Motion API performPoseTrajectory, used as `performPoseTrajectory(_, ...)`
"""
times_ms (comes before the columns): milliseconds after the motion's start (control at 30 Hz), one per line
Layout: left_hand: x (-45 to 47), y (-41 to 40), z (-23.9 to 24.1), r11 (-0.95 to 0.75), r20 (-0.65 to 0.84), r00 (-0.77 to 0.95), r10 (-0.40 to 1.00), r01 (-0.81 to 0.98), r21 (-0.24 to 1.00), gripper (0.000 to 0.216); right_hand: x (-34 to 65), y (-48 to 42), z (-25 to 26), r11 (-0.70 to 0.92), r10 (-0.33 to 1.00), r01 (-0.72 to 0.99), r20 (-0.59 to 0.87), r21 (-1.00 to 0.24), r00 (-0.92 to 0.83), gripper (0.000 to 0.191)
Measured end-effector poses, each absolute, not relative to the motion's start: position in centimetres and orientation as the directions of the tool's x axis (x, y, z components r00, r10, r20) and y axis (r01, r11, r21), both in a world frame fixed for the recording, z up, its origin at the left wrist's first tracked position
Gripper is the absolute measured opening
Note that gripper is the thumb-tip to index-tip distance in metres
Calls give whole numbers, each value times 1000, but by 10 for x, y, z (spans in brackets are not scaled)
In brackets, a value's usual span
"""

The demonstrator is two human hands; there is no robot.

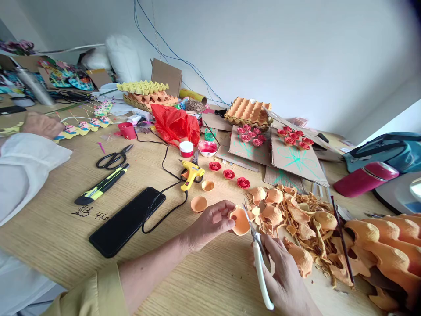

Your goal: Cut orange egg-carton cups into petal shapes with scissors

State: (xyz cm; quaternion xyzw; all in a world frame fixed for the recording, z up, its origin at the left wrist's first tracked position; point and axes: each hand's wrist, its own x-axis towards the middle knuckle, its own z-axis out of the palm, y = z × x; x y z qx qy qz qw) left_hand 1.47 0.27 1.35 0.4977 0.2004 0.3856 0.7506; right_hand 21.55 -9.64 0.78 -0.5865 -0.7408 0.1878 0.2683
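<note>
My left hand [210, 224] pinches an orange egg-carton cup [240, 220] just above the wooden table [66, 228]. My right hand [284, 276] grips white-handled scissors [259, 259], whose blades meet the cup's right edge. A heap of orange carton scraps [296, 215] lies just beyond both hands. Two trimmed orange cups [199, 203] rest to the left near a yellow glue gun [190, 172].
A black phone [126, 221], a utility knife [101, 186] and black scissors [113, 159] lie at left. Red paper roses [228, 174], cardboard sheets with roses [296, 158], egg trays [248, 112] and a red bag [174, 125] sit behind. Another person's white sleeve [23, 171] is far left.
</note>
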Motion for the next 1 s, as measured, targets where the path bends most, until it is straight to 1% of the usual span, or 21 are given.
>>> performPoseTrajectory(267,14,3,16,259,25,599,800,-383,887,37,217,-98,2,197,979,769,163,-608,-123,37)
performPoseTrajectory(333,15,3,13,247,58,598,800,-415,876,42,217,-98,1,198,978,773,174,-603,-115,36)
performPoseTrajectory(433,17,4,5,208,147,605,782,-476,855,49,217,-95,0,192,978,777,185,-599,-99,36)
performPoseTrajectory(600,16,6,-4,145,211,603,769,-488,861,38,217,-92,0,188,977,801,190,-568,-95,35)
performPoseTrajectory(767,15,3,-1,140,213,638,740,-456,879,39,217,-92,1,224,969,816,212,-534,-127,30)
performPoseTrajectory(867,16,1,2,135,207,631,748,-450,883,43,218,-92,2,233,967,811,216,-536,-135,28)
performPoseTrajectory(1000,15,1,5,151,174,635,753,-423,893,40,217,-93,4,223,970,808,206,-546,-128,29)
